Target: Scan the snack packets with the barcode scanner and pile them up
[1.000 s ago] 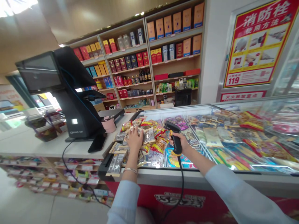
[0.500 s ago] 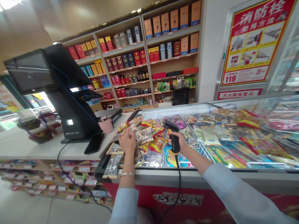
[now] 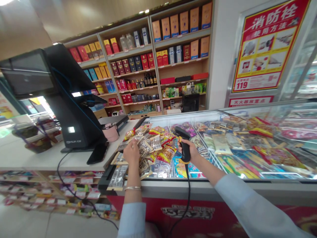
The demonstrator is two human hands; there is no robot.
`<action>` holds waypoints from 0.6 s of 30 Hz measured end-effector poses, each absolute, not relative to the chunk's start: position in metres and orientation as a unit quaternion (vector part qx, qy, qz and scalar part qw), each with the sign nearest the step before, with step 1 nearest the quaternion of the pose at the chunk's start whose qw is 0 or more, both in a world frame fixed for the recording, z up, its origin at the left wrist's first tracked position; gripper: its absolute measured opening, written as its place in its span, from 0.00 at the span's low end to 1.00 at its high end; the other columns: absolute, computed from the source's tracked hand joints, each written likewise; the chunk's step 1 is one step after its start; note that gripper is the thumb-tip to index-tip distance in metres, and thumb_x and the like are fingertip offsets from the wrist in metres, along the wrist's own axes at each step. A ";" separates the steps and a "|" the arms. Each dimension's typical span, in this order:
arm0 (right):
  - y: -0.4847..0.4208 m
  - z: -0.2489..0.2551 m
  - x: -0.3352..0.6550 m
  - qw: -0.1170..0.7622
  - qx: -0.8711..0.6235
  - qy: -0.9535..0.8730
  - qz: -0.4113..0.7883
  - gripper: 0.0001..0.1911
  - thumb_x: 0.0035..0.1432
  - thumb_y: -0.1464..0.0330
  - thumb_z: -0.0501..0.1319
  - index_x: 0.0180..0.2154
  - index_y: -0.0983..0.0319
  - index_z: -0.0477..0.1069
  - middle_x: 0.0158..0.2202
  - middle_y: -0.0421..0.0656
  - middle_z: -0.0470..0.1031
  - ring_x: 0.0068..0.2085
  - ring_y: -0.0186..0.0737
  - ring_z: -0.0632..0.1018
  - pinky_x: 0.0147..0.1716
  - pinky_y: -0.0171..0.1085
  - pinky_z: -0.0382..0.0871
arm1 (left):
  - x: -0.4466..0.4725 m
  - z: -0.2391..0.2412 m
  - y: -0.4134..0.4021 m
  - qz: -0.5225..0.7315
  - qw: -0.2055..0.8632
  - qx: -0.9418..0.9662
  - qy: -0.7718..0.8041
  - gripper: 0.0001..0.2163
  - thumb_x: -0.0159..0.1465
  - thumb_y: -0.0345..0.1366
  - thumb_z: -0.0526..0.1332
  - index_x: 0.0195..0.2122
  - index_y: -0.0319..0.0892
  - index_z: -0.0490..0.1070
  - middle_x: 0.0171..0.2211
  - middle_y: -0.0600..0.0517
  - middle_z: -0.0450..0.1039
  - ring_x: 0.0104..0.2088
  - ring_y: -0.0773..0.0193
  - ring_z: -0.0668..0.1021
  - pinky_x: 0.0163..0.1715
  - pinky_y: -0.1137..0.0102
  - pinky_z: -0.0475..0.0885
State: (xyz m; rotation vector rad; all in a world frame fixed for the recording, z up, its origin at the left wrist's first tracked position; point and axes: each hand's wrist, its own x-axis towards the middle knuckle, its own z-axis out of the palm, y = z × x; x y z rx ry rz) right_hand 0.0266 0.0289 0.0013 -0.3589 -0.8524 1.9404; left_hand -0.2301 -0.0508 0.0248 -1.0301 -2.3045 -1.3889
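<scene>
Our right hand [image 3: 193,152] clamps the scanner [image 3: 185,151] above the freezer [image 3: 208,185] | our left hand [image 3: 131,152] curls at heaped snack packets [image 3: 167,152], grip unclear | till [image 3: 76,115], cup [image 3: 111,134], phone [image 3: 97,153] crowd the neighbouring desk [image 3: 79,165]

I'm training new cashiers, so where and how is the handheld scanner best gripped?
Probably around the black handle of the handheld scanner, coming from the right, as the right hand holds it: the handle is slim and roughly upright, below the wider head, with the cable hanging from its lower end.
</scene>
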 end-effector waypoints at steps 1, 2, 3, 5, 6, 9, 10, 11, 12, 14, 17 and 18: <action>0.029 0.002 0.026 0.476 -0.147 -0.347 0.795 0.06 0.45 0.68 0.64 0.24 0.63 0.69 0.20 0.40 0.70 0.18 0.29 0.67 0.15 0.28 0.63 | -0.231 0.025 -0.051 -0.487 0.132 -0.351 -0.789 0.26 0.66 0.52 0.43 0.40 0.45 0.80 0.34 0.43 0.79 0.39 0.53 0.77 0.37 0.65 0.66; 0.029 0.002 0.026 0.475 -0.148 -0.346 0.795 0.06 0.45 0.68 0.65 0.24 0.63 0.69 0.20 0.41 0.70 0.18 0.29 0.67 0.15 0.28 0.63 | -0.232 0.025 -0.052 -0.495 0.137 -0.348 -0.784 0.27 0.66 0.52 0.43 0.39 0.46 0.80 0.33 0.43 0.79 0.38 0.53 0.77 0.37 0.65 0.66; 0.028 0.003 0.026 0.475 -0.149 -0.347 0.795 0.06 0.45 0.68 0.65 0.24 0.63 0.69 0.20 0.40 0.70 0.18 0.29 0.67 0.15 0.28 0.63 | -0.233 0.025 -0.052 -0.504 0.143 -0.345 -0.779 0.27 0.66 0.52 0.42 0.38 0.46 0.80 0.33 0.44 0.79 0.38 0.54 0.77 0.36 0.66 0.65; 0.028 0.003 0.026 0.471 -0.149 -0.350 0.796 0.06 0.44 0.68 0.65 0.24 0.63 0.69 0.20 0.40 0.70 0.18 0.29 0.67 0.15 0.28 0.63 | -0.235 0.025 -0.053 -0.521 0.150 -0.341 -0.768 0.28 0.66 0.51 0.41 0.38 0.45 0.80 0.32 0.44 0.79 0.37 0.54 0.78 0.36 0.66 0.66; 0.028 0.004 0.026 0.470 -0.149 -0.353 0.796 0.06 0.44 0.68 0.65 0.24 0.63 0.69 0.20 0.40 0.70 0.18 0.29 0.67 0.15 0.28 0.63 | -0.236 0.025 -0.053 -0.531 0.152 -0.341 -0.761 0.28 0.66 0.51 0.41 0.37 0.44 0.80 0.32 0.44 0.79 0.37 0.55 0.78 0.36 0.66 0.66; 0.028 0.005 0.027 0.472 -0.150 -0.357 0.792 0.07 0.43 0.68 0.65 0.25 0.63 0.69 0.20 0.40 0.70 0.18 0.29 0.67 0.15 0.28 0.62 | -0.237 0.027 -0.054 -0.561 0.150 -0.350 -0.735 0.28 0.67 0.50 0.41 0.36 0.43 0.80 0.34 0.45 0.80 0.39 0.56 0.78 0.38 0.67 0.67; 0.028 0.005 0.027 0.474 -0.151 -0.359 0.790 0.07 0.44 0.68 0.65 0.25 0.63 0.69 0.21 0.40 0.70 0.18 0.29 0.67 0.15 0.28 0.62 | -0.237 0.028 -0.055 -0.569 0.149 -0.358 -0.725 0.28 0.67 0.49 0.41 0.36 0.43 0.80 0.35 0.45 0.80 0.40 0.57 0.78 0.39 0.67 0.67; 0.028 0.005 0.027 0.475 -0.151 -0.360 0.789 0.07 0.44 0.67 0.65 0.25 0.63 0.68 0.21 0.40 0.70 0.18 0.29 0.67 0.15 0.28 0.62 | -0.237 0.030 -0.057 -0.578 0.147 -0.368 -0.714 0.28 0.67 0.49 0.40 0.36 0.42 0.80 0.36 0.46 0.80 0.42 0.58 0.78 0.41 0.67 0.68; 0.028 0.005 0.027 0.476 -0.151 -0.361 0.788 0.07 0.44 0.67 0.65 0.25 0.62 0.68 0.21 0.40 0.70 0.18 0.29 0.67 0.15 0.27 0.62 | -0.237 0.032 -0.059 -0.587 0.146 -0.376 -0.702 0.28 0.68 0.48 0.40 0.35 0.42 0.79 0.38 0.47 0.80 0.43 0.59 0.78 0.43 0.67 0.68; 0.028 0.005 0.028 0.477 -0.149 -0.361 0.787 0.07 0.45 0.67 0.65 0.25 0.62 0.68 0.21 0.39 0.70 0.18 0.29 0.67 0.15 0.28 0.62 | -0.237 0.035 -0.063 -0.603 0.142 -0.388 -0.682 0.29 0.68 0.47 0.39 0.35 0.42 0.79 0.39 0.47 0.80 0.44 0.60 0.78 0.45 0.67 0.68; 0.028 0.005 0.028 0.477 -0.145 -0.360 0.789 0.07 0.45 0.68 0.65 0.26 0.63 0.68 0.21 0.39 0.70 0.18 0.29 0.67 0.15 0.28 0.63 | -0.238 0.039 -0.069 -0.614 0.136 -0.390 -0.672 0.30 0.68 0.46 0.37 0.35 0.41 0.79 0.39 0.48 0.80 0.44 0.61 0.78 0.45 0.67 0.69; 0.028 0.005 0.028 0.476 -0.144 -0.360 0.789 0.07 0.45 0.68 0.64 0.26 0.62 0.68 0.21 0.39 0.70 0.18 0.29 0.67 0.16 0.29 0.63 | -0.239 0.040 -0.071 -0.614 0.133 -0.393 -0.672 0.30 0.68 0.46 0.37 0.35 0.42 0.79 0.38 0.49 0.80 0.44 0.61 0.78 0.45 0.67 0.69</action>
